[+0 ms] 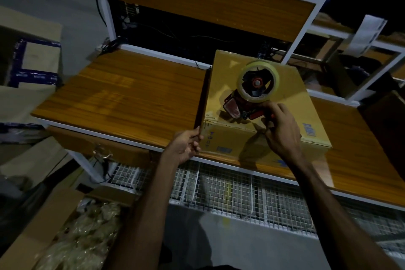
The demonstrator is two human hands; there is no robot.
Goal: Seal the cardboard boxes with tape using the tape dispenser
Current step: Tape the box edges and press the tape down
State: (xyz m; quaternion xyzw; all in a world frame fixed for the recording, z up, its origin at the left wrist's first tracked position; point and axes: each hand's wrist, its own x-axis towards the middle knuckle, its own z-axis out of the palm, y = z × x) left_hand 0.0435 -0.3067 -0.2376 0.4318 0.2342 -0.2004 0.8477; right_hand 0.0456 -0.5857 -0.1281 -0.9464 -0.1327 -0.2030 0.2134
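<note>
A closed brown cardboard box (285, 103) lies on the wooden table top (131, 94), at its front edge. A red tape dispenser (243, 105) with a roll of clear tape (258, 81) rests on the box's top near the front edge. My right hand (278, 129) is shut on the dispenser's handle. My left hand (186, 144) grips the box's near left corner, fingers against its side. Shiny tape shows on the box top behind the dispenser.
A wooden shelf in a white frame (210, 4) rises behind the table. Below the table edge is a white wire mesh basket (241, 190). An open carton with plastic-wrapped goods (76, 237) stands at lower left. More cartons (32, 61) are stacked at the left.
</note>
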